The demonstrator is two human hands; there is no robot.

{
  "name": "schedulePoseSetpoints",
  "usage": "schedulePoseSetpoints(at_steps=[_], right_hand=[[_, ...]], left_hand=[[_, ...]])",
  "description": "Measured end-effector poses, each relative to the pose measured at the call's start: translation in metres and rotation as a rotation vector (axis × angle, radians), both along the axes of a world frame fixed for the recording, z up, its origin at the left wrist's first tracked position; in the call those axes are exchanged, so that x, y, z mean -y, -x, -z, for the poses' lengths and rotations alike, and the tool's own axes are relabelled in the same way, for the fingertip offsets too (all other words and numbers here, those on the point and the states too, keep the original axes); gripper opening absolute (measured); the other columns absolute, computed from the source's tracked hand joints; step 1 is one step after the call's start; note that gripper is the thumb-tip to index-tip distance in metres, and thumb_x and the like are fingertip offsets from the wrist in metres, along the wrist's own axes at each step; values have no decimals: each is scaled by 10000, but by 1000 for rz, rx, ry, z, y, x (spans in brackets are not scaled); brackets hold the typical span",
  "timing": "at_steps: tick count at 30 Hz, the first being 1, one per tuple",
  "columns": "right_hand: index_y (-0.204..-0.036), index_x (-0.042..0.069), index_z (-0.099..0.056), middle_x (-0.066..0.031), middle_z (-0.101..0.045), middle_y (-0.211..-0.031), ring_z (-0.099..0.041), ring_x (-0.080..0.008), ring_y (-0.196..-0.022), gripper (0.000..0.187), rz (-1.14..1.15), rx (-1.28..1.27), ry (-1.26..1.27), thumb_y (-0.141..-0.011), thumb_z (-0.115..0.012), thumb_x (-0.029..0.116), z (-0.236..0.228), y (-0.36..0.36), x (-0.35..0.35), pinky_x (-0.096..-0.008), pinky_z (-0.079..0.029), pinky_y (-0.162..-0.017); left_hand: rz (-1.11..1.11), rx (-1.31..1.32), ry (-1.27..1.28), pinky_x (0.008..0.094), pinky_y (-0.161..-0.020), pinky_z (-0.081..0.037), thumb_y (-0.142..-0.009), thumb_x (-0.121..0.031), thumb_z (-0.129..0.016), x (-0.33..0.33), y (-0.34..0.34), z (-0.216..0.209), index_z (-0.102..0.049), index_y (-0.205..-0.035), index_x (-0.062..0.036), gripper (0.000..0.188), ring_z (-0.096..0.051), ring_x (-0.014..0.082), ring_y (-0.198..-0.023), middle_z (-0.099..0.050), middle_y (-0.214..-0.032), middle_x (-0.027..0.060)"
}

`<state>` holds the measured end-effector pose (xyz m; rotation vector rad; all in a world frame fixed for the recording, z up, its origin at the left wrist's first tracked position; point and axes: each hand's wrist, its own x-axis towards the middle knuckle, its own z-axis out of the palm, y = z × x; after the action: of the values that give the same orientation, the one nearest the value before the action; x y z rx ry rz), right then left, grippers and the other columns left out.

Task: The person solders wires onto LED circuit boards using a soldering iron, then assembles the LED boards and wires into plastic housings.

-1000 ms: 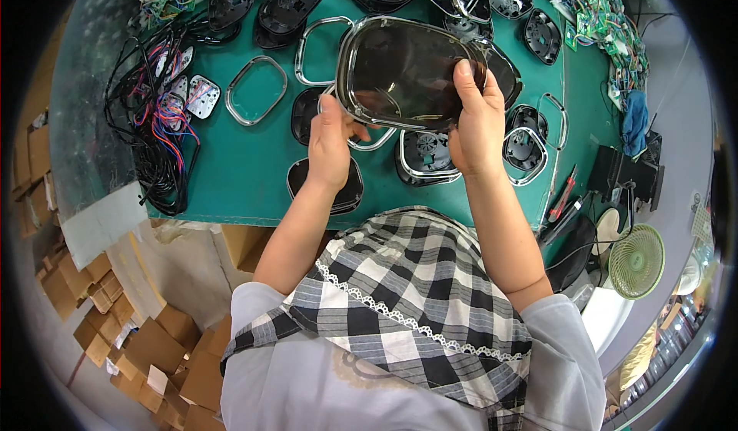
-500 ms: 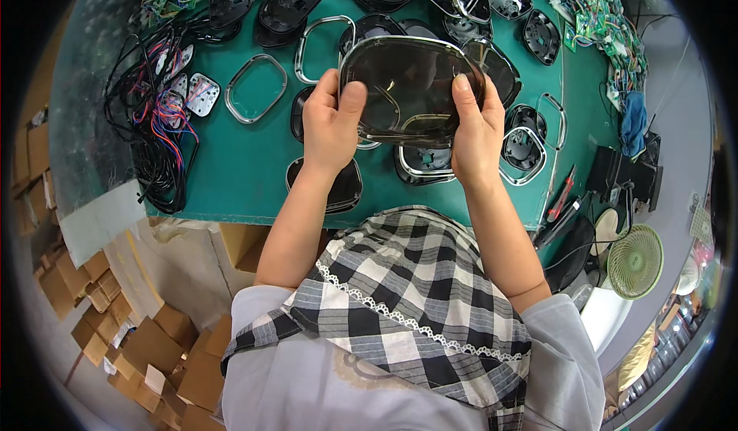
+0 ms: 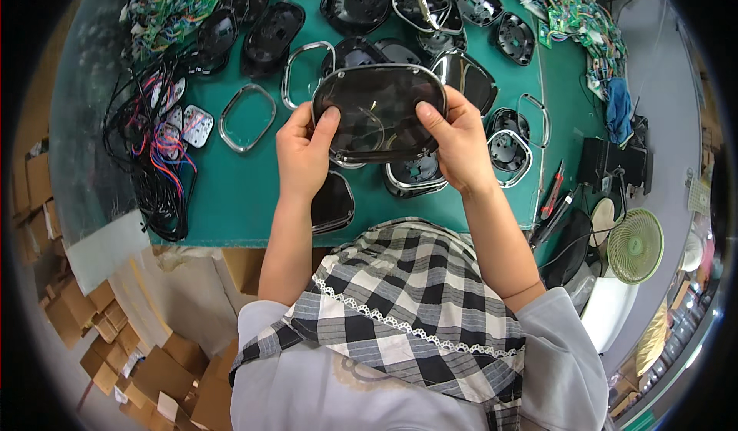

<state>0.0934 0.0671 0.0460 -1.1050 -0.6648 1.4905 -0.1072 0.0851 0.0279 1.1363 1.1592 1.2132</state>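
Observation:
Both my hands hold up one dark, glossy, see-through panel (image 3: pixel 384 116) with rounded corners, above the green table. My left hand (image 3: pixel 305 150) grips its left end, thumb on the face. At the right end my right hand (image 3: pixel 460 140) does likewise, its thumb pressed near the edge. The fingers behind the panel are hidden. Under and around it lie black plastic housings and silver rim frames. Close to my left forearm rests another dark panel (image 3: pixel 332 203), partly covered. Below the held panel sits a black housing with a silver rim (image 3: pixel 415 179).
On the left lie a bundle of black cables (image 3: pixel 163 193) and a loose silver frame (image 3: pixel 247 117). Wired circuit boards (image 3: pixel 171 8) heap up at the far left, with more at the far right. A red-handled tool (image 3: pixel 552 189) and a green fan (image 3: pixel 635 246) are at right.
My hands have brought the panel a little nearer to me and to the left. Its tilt has changed slightly, and the view has shifted. Both hands keep their grip.

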Motion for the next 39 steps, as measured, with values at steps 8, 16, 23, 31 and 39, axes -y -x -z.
schedulePoseSetpoints(at_steps=[8, 16, 23, 31, 39], right_hand=[[-970, -30, -609, -41, -649, -884, -592, -113, -792, 134, 45, 562, -93, -842, -616, 8, -45, -32, -1, -277, -484, -728], [-902, -17, -595, -71, -586, -737, -547, -115, -691, 110, 137, 555, -159, -833, -648, 50, -95, -61, 6, -283, -458, -651], [-946, -11, -592, -117, -633, -782, -582, -121, -700, 140, 172, 602, -226, -838, -640, 64, -124, -81, 27, -303, -474, -660], [-882, 5, -541, -205, -628, -794, -620, -399, -733, 179, 251, 823, -218, -797, -685, 67, -126, -99, 24, -392, -483, -603], [-1051, 11, -554, -171, -640, -841, -660, -276, -777, 297, 91, 702, -157, -794, -696, 56, -90, -70, 32, -337, -497, -707]], left_hand=[[-9, -348, -118, 238, -513, -354, -844, -126, -688, -13, -37, -44, -618, -876, 15, 161, -410, 55, -571, -492, -618, -23], [-15, -438, -124, 266, -536, -396, -838, -134, -677, -2, -63, -102, -587, -821, 31, 189, -464, 71, -589, -559, -633, 44], [161, -408, -159, 284, -506, -374, -825, -205, -705, -12, -75, -112, -571, -785, 4, 253, -460, 86, -541, -534, -587, 31], [-36, -631, -299, 376, -566, -430, -817, -234, -707, -13, -120, -105, -584, -844, 2, 267, -542, 276, -576, -556, -651, 110], [160, -840, -41, 382, -647, -484, -784, -228, -716, 9, -75, -115, -597, -923, -7, 287, -635, 328, -699, -655, -800, 171]])
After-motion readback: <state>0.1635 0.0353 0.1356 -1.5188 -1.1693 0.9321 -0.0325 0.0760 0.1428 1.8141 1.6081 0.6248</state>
